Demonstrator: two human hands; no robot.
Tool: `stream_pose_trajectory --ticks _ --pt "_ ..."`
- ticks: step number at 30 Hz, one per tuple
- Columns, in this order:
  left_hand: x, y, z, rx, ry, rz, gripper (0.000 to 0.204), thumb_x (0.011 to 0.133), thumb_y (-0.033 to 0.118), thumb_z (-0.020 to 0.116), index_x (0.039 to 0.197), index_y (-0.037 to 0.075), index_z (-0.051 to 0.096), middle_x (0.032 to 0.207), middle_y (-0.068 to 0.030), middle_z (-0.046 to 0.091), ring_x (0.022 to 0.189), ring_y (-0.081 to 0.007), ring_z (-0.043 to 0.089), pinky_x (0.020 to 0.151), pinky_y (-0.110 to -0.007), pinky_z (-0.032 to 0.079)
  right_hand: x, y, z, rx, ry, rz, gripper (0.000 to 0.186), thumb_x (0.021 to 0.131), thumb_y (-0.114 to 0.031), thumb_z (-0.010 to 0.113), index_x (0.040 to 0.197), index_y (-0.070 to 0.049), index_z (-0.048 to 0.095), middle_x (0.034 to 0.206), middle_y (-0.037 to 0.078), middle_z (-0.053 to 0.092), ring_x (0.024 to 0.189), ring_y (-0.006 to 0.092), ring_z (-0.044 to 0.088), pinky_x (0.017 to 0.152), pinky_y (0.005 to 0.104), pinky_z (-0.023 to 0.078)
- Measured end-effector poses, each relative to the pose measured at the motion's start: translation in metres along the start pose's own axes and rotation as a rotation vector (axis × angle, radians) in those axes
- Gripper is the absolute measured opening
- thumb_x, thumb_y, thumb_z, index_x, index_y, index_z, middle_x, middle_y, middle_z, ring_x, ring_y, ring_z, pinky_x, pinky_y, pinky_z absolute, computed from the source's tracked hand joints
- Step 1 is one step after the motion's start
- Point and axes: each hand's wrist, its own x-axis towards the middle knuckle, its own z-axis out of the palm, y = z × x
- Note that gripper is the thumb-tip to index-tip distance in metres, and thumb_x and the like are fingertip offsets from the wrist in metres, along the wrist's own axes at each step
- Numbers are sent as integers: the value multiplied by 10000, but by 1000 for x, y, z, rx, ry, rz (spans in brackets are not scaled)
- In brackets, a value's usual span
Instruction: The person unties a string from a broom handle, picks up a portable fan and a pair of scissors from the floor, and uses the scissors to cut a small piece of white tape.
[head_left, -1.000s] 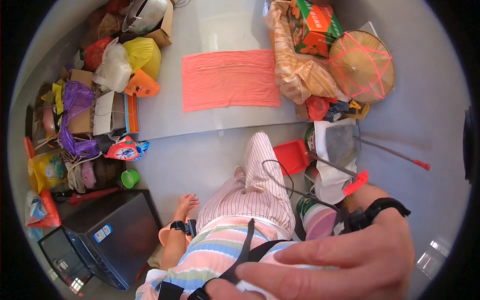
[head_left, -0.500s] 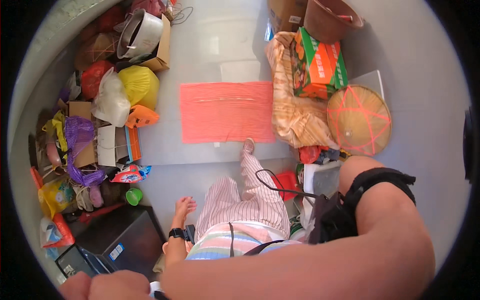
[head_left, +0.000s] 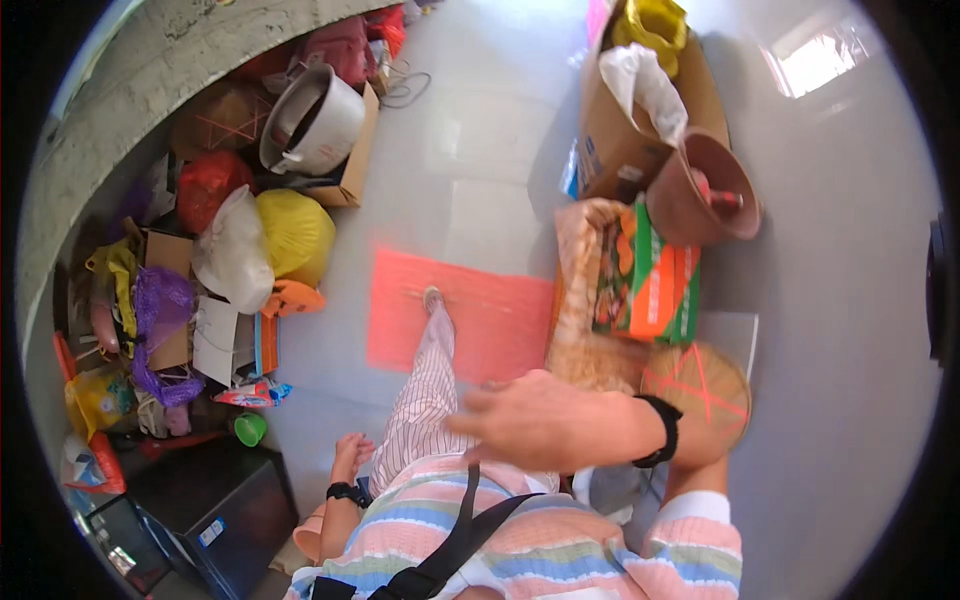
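My right hand [head_left: 520, 420] crosses in front of my body, blurred, its fingers stretched out and apart with nothing seen in them. A black band [head_left: 658, 432] circles that wrist. Down by my left thigh hangs my left hand [head_left: 352, 452], empty, its fingers loosely bent and not closed into a fist. My foot [head_left: 432, 297] in a light shoe is on a red mat [head_left: 510, 325] on the floor. Black straps [head_left: 468, 525] run over my striped shirt. A green cup [head_left: 250, 429] stands near my left hand, not touching it.
Along the left are a metal pot [head_left: 325, 125], a yellow bag [head_left: 297, 237], a white bag [head_left: 235, 250] and a black cabinet [head_left: 215, 515]. At the right stand a cardboard box [head_left: 625, 160], a brown bucket [head_left: 690, 215], a green-orange carton [head_left: 650, 285] and a woven hat [head_left: 700, 400].
My right arm has swung from across the bottom of the view to in front of my torso, its hand now spread. I have stepped onto the mat, and the view has shifted.
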Motion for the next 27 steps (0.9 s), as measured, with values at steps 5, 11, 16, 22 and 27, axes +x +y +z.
stream_pose_trajectory --ticks 5,11,16,22,27 --pt "51 62 -13 60 107 -154 250 783 193 525 937 -3 507 822 -137 558 691 -221 585 569 -301 503 -16 143 38 -308 228 898 203 783 -188 497 941 -61 486 836 144 523 790 322 540 630 418 448" --pt "137 289 61 142 -40 2 229 794 207 524 947 38 494 807 -116 563 685 -213 589 552 -307 504 -67 229 52 -34 -72 1346 320 789 -312 440 840 -31 586 833 208 583 782 357 564 684 449 442" --pt "183 519 209 190 -182 315 186 818 210 514 949 81 485 802 -59 567 666 -147 567 575 -278 483 -30 241 19 -99 -7 1057 114 660 -122 509 658 -65 608 738 145 605 653 257 595 517 383 448" --pt "117 775 396 198 -406 772 215 841 213 493 1025 103 503 850 -16 568 735 -110 563 639 -227 446 3 371 -73 -196 362 1241 108 646 -43 480 736 -38 539 685 137 550 667 282 553 580 381 423" --pt "13 951 492 184 -623 1133 302 843 179 442 1098 18 469 954 -100 549 790 -146 569 704 -229 458 6 448 -184 -158 348 1116 196 690 -46 460 868 -23 538 676 181 557 656 340 556 564 426 434"
